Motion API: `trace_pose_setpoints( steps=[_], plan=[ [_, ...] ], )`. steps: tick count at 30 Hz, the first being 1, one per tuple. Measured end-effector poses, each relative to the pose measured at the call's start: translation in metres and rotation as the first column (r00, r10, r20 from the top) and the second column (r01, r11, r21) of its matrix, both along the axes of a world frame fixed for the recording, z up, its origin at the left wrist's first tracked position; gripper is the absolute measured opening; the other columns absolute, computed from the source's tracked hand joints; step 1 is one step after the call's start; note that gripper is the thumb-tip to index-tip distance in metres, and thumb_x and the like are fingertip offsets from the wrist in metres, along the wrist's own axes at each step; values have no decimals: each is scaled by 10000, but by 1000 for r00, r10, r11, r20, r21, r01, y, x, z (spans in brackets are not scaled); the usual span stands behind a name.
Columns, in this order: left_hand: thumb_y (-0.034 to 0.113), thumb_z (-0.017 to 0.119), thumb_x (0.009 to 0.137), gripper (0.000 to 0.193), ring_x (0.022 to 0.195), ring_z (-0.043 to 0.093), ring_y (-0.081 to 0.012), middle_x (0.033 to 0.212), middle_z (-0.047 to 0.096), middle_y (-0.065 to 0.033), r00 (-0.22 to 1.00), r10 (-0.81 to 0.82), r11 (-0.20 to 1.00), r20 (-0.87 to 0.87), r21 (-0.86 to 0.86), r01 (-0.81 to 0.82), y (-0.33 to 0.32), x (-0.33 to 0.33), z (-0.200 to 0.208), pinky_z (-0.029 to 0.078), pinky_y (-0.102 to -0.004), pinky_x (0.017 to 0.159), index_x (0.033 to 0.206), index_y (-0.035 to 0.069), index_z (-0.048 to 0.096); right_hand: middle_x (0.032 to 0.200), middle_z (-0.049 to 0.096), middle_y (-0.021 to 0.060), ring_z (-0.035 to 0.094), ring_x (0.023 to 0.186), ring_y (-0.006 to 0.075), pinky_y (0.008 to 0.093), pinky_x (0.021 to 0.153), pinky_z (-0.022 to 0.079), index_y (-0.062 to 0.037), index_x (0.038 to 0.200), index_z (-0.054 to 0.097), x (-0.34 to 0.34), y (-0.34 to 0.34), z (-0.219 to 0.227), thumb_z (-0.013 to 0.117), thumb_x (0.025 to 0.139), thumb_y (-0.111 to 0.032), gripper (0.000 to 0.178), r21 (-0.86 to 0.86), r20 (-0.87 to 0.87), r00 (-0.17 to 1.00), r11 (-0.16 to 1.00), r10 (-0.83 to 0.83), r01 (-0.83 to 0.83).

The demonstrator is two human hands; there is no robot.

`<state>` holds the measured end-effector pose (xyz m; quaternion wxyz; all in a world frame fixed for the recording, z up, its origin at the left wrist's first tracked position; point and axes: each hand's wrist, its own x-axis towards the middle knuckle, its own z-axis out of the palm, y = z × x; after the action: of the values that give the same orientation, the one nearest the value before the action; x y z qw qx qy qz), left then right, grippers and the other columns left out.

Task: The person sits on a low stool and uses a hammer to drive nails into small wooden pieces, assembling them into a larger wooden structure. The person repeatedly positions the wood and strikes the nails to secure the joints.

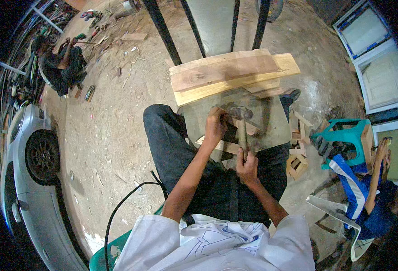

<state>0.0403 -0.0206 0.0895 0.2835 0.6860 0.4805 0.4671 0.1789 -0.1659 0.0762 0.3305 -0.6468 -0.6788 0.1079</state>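
Note:
My right hand (pixel 247 167) is closed round the wooden handle of a hammer (pixel 242 134), its dark head pointing away from me. My left hand (pixel 215 124) is a closed fist just left of the hammer head; what it grips is hidden by the fingers. Below that fist a short pale piece of wood (pixel 228 147) lies across the grey board (pixel 271 122) in front of my lap. At the far side of the board rest stacked, slightly curved wooden planks (pixel 226 72).
To the left stands a silver car (pixel 36 198). A person (pixel 59 63) crouches at the far left. On the right are a teal plastic stool (pixel 348 135), wood offcuts (pixel 298 165), another person (pixel 370 203) and white framed panels (pixel 381 72). Black metal legs (pixel 162 31) rise beyond the planks.

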Motion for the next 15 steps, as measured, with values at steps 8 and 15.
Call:
trace_pose_setpoints(
  steps=[8,15],
  plan=[
    [-94,552,642,187,797,533,-401,819,551,-195,976,1,994,220,-110,24,5,2,-20,452,-401,701,814,-35,595,1001,557,267,562,790,372,449,669,488,7,1166,587,5,-1,14,596,870,-95,314,-297,-90,995,955,-44,15],
    [-94,579,607,237,805,546,-391,808,561,-185,990,-9,1000,142,-3,10,3,1,-8,454,-403,719,832,-27,608,814,595,189,568,665,326,385,632,483,64,1063,576,2,-6,-6,627,887,-170,297,-69,49,998,996,-48,52]
  ],
)
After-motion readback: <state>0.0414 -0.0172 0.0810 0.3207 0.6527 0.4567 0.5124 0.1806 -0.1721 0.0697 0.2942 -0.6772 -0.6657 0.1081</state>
